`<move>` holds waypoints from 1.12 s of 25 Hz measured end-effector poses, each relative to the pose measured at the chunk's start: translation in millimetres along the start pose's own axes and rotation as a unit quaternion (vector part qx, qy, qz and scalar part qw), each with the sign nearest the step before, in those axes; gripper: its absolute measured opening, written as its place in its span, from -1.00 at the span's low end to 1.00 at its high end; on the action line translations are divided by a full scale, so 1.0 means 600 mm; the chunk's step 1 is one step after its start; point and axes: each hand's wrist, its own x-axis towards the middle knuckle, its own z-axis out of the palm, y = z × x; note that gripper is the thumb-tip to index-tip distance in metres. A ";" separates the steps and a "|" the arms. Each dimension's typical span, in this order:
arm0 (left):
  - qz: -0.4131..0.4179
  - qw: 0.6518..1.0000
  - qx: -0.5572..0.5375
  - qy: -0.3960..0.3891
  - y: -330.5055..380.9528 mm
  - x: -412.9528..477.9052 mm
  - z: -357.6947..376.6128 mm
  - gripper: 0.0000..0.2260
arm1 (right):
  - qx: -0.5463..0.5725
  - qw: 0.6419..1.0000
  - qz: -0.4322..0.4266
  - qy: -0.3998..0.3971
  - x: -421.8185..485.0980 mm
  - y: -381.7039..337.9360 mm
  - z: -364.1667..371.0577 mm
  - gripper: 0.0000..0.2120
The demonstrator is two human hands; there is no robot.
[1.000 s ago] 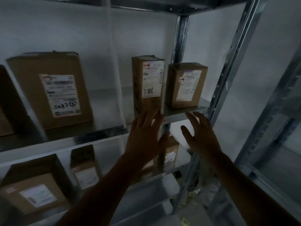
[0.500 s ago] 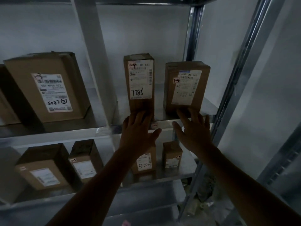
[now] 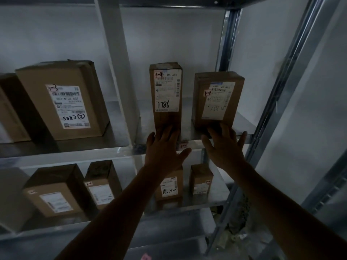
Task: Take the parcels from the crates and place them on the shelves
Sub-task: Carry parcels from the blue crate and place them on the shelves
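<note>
Two brown parcels stand upright on the upper metal shelf (image 3: 244, 126). The tall narrow parcel (image 3: 166, 91) bears a label marked 7786. My left hand (image 3: 164, 149) has straight fingers touching its lower front. The wider parcel (image 3: 217, 98) stands to its right, tilted slightly. My right hand (image 3: 224, 147) has spread fingers touching its bottom front edge. No crate is in view.
A big parcel (image 3: 63, 102) marked 5082 stands at the left of the same shelf, behind a grey upright post (image 3: 114, 62). Several smaller parcels (image 3: 102, 182) sit on the lower shelf. A slanted metal post (image 3: 277, 102) borders the right side.
Both hands have risen from below the shelf edge to the fronts of the two parcels. The view has shifted closer and slightly left.
</note>
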 end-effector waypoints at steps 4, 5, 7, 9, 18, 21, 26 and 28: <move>0.008 0.999 -0.012 0.033 0.005 -0.011 -0.007 -0.29 | 0.023 0.999 -0.005 0.027 -0.014 -0.008 -0.004 -0.48; 0.022 0.997 -0.028 0.066 0.004 -0.026 0.001 -0.31 | 0.034 0.998 -0.015 0.049 -0.030 -0.005 0.003 -0.44; 0.067 0.988 -0.062 0.128 0.002 -0.076 0.041 -0.39 | 0.063 0.992 -0.048 0.094 -0.089 0.004 0.039 -0.40; 0.090 0.982 -0.098 0.136 -0.005 -0.142 0.100 -0.44 | 0.098 0.988 -0.075 0.097 -0.170 0.020 0.097 -0.41; -0.060 0.981 -0.086 -0.162 -0.033 -0.304 0.423 -0.39 | 0.089 0.977 0.002 -0.196 -0.267 0.109 0.411 -0.36; -0.097 0.981 -0.076 -0.150 -0.039 -0.291 0.486 -0.41 | 0.074 0.980 -0.007 -0.184 -0.236 0.123 0.479 -0.40; -0.119 0.987 -0.039 -0.101 -0.038 -0.277 0.539 -0.41 | 0.050 0.983 -0.045 -0.172 -0.214 0.137 0.531 -0.38; -0.126 0.987 -0.027 -0.092 -0.039 -0.274 0.547 -0.40 | 0.043 0.984 -0.050 -0.164 -0.207 0.137 0.537 -0.37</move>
